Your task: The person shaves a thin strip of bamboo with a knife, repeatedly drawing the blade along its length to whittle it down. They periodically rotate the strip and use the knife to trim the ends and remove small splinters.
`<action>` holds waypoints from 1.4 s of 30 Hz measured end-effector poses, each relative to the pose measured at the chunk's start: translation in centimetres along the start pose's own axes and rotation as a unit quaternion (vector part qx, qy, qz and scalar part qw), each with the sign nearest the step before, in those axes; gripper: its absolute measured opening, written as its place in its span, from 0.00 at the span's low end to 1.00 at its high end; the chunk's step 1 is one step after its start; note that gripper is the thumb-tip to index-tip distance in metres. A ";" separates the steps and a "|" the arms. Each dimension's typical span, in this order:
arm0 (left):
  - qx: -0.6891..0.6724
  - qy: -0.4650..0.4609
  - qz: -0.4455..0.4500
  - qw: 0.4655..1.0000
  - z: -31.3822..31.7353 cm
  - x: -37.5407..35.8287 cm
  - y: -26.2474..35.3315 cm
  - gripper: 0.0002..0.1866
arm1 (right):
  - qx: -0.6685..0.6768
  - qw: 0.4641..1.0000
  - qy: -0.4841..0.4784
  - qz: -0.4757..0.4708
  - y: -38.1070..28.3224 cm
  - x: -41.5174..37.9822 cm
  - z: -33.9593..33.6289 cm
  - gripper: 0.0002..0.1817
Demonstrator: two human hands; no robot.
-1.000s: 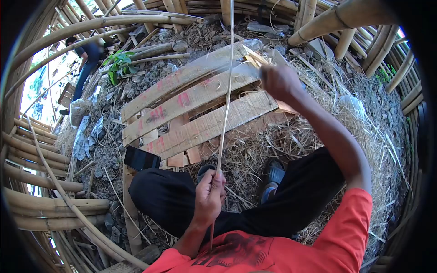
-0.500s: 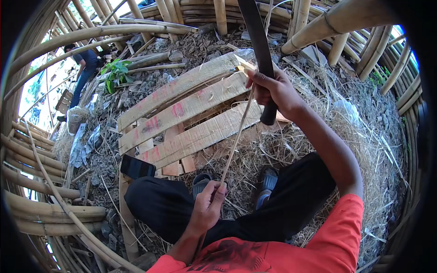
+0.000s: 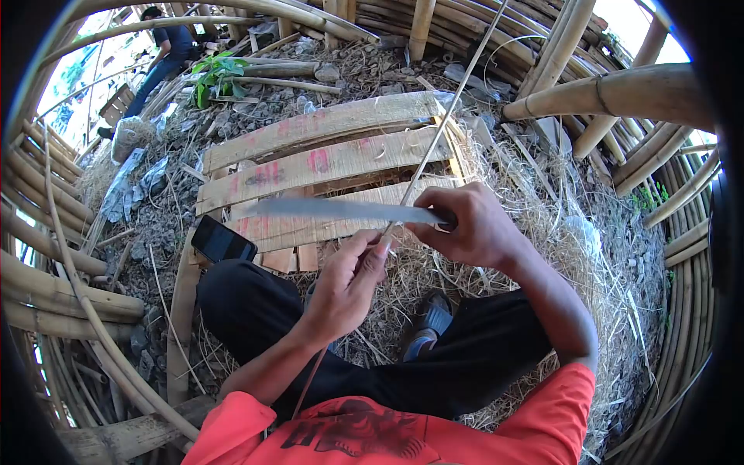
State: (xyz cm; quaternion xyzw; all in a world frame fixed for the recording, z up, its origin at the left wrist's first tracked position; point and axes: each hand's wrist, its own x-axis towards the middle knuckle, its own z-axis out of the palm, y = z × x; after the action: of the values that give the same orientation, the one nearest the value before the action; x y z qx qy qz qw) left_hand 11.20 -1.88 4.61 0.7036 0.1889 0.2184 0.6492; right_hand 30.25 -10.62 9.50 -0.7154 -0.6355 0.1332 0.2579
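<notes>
My left hand [image 3: 345,287] is closed round a thin bamboo strip [image 3: 443,122], thumb on top. The strip slants up and away to the right, and its lower end runs back under my forearm. In my right hand [image 3: 477,229] is the dark handle of a machete [image 3: 345,209], its blade pointing left and blurred toward the tip. The blade crosses the strip just above my left fingers. Beyond both hands lies a wooden slatted pallet [image 3: 310,159] with red marks. A phone [image 3: 223,242] rests at its near left corner, beside my knee.
Bamboo shavings [image 3: 535,310] litter the ground round my feet. A thick bamboo pole [image 3: 643,97] juts in at the upper right, and bamboo fencing [image 3: 46,267] stands on the left. A green plant [image 3: 217,76] grows behind the pallet. Another person [image 3: 167,54] bends at the far left.
The machete has swung from upright to level, pointing left, as my right hand came nearer. My left hand moved up the strip's line, and the strip now extends far past the pallet.
</notes>
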 end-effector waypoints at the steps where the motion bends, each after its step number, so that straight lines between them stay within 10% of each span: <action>1: -0.022 -0.001 -0.013 1.000 0.3 -0.1 0.2 0.12 | -0.052 0.999 0.015 -0.001 -0.2 -0.2 0.5 0.09; 13: 0.080 0.047 0.057 0.994 0.2 0.3 -1.5 0.16 | -0.222 0.961 0.155 -0.059 1.9 1.1 3.3 0.06; 37: 0.165 -0.037 0.008 0.986 -1.3 -2.3 -0.5 0.16 | -0.275 0.882 0.277 0.265 13.8 2.4 -3.9 0.10; 42: 0.196 0.002 -0.002 0.981 -2.3 -3.1 -2.0 0.15 | -0.226 0.907 0.295 0.198 13.8 0.9 -2.2 0.12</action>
State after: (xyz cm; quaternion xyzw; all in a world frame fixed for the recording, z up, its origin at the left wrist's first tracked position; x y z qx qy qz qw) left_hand 7.41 -1.48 2.59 0.8163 0.2308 0.1775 0.4988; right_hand 43.12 -11.02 4.02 -0.8722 -0.3891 -0.1825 0.2337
